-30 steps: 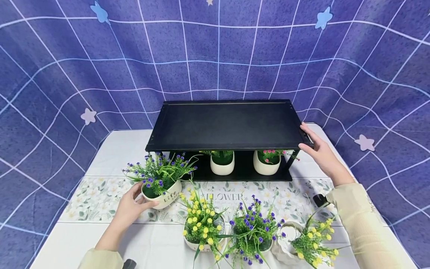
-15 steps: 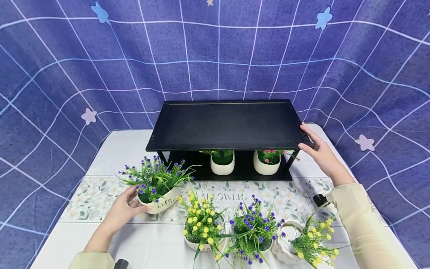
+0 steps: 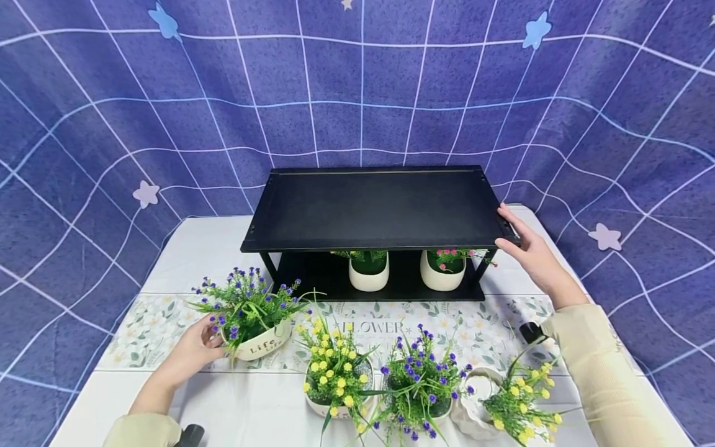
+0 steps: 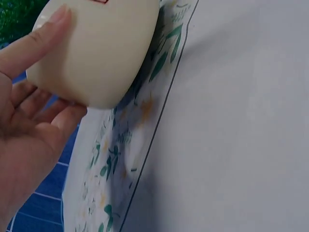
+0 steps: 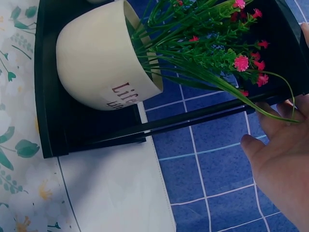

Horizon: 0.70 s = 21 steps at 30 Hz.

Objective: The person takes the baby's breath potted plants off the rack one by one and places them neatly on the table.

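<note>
My left hand grips the left end of an oval cream pot of purple flowers, lettered "Life". In the left wrist view its thumb lies against the pot's side, with the fingers bent beneath. The pot is close over the flower-print strip, in front of the rack's left end. My right hand holds the right end of the black two-tier rack. Its thumb is at the front corner. In the right wrist view, bent fingers reach round the rack's end, beside a cream pot with pink flowers.
Two cream pots, one with yellow flowers and one with pink, stand on the rack's lower tier. Along the table's front are a yellow-flowered pot, a purple-flowered pot and a whitish pot with yellow flowers. A blue curtain hangs behind.
My left hand has moved the purple-flower pot left and toward me, away from the rack's front left corner. The right hand stays at the rack's end.
</note>
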Tool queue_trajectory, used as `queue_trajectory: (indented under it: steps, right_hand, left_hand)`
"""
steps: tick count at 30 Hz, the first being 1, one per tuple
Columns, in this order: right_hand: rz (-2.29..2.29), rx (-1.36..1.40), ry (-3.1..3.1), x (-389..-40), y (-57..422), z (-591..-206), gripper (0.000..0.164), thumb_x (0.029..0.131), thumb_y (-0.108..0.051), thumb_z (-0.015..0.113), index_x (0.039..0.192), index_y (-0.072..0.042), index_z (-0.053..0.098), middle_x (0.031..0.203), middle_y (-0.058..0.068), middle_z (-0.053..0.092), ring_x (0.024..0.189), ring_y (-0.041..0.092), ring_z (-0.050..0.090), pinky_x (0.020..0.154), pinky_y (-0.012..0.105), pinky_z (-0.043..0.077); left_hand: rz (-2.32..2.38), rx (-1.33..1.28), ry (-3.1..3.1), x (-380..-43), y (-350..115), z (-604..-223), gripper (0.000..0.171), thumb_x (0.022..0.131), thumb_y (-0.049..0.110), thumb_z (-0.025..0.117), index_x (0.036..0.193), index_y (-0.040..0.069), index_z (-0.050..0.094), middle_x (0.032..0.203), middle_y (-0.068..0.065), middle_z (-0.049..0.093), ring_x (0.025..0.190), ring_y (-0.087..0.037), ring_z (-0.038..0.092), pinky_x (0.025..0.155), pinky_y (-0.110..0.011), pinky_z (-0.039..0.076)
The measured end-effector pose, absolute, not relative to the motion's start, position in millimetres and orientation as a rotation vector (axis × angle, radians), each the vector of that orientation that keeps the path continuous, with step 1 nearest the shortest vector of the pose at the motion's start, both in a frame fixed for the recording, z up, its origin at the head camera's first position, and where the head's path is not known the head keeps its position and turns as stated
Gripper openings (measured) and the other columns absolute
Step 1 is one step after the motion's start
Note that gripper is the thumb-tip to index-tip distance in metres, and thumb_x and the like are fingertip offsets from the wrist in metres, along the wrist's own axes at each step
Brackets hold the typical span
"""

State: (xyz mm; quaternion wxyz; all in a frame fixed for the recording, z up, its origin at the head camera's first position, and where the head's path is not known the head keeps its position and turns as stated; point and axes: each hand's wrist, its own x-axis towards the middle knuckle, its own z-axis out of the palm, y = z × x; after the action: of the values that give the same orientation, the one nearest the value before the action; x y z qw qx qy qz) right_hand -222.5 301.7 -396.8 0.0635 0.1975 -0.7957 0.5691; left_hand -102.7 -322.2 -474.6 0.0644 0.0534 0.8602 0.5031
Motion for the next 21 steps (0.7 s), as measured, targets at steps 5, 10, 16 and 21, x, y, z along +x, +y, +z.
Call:
queue_trajectory:
  steps: [5,10,16,21]
  right_hand:
    - [1.743,0.605,-2.391,-223.3,301.9,-396.8,0.060,0.098,-0.001,0.052,0.152,-0.002,0.027,0.163,0.015,0.009,0.149,0.003,0.012,0.104,0.000,0.027]
    - [1.762,0.610,-2.381,-223.7,301.7,-396.3,0.060,0.098,-0.001,0.052,0.152,-0.002,0.027,0.163,0.016,0.008,0.149,0.003,0.012,0.104,0.000,0.028]
    - [1.750,0.602,-2.388,-224.0,301.6,-396.1,0.060,0.098,-0.001,0.052,0.152,-0.002,0.027,0.163,0.014,0.009,0.148,0.001,0.012,0.104,0.000,0.028]
    - [1.756,0.599,-2.386,-224.6,301.6,-396.8,0.060,0.098,-0.001,0.052,0.152,-0.002,0.027,0.163,0.013,0.009,0.149,0.002,0.012,0.104,0.000,0.028]
  left_hand:
    - [1.492,0.188,2.587,-98.9,-330.6,-478.6,0.066,0.069,-0.020,0.053,0.132,-0.022,0.034,0.115,-0.012,0.057,0.094,0.018,0.050,0.076,-0.012,0.053]
    - [1.443,0.185,2.589,-96.9,-333.6,-479.3,0.064,0.070,-0.018,0.051,0.131,-0.023,0.033,0.087,0.005,0.052,0.072,0.007,0.048,0.059,-0.015,0.047]
    - [1.420,0.311,2.588,-96.3,-332.4,-478.9,0.060,0.075,-0.003,0.073,0.126,-0.014,0.044,0.064,0.013,0.037,0.055,0.002,0.036,0.048,-0.024,0.038]
    - [1.412,0.388,2.523,-94.6,-333.4,-476.9,0.067,0.076,-0.002,0.075,0.126,-0.023,0.037,0.064,0.015,0.037,0.055,0.003,0.037,0.046,-0.024,0.037]
